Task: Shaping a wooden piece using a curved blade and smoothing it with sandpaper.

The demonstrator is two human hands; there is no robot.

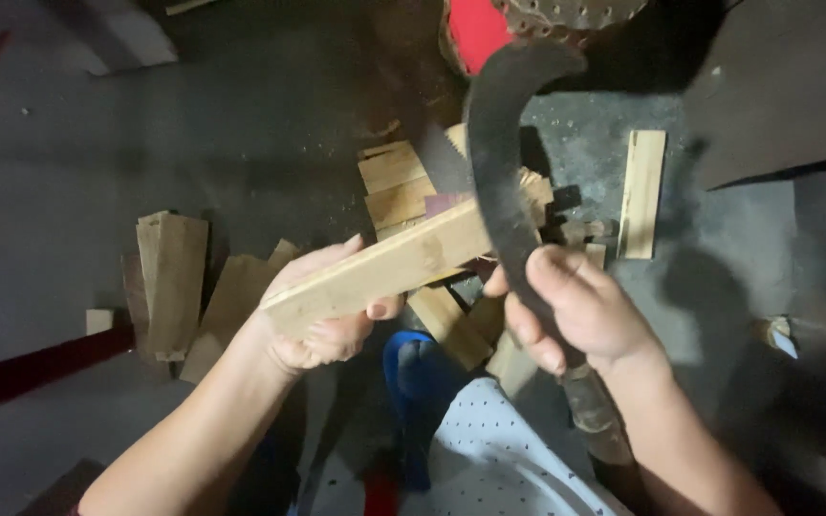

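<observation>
My left hand point(322, 320) grips a long pale wooden slat point(384, 268), holding it slanted up toward the right. My right hand point(576, 311) is closed around the handle of a dark curved blade, a sickle-like chopper point(499, 153). Its blade rises from my fist and curves over to the right at the top. The blade crosses in front of the slat's far end and seems to touch it. Below the hands lie my blue sandal point(418, 368) and dotted white clothing point(489, 449).
Split wood pieces lie on the dark concrete floor: a stack beyond the slat point(396, 186), boards at the left point(174, 277), and a narrow strip at the right point(642, 191). A red object point(475, 29) sits at the top. A dark board point(776, 86) lies at the upper right.
</observation>
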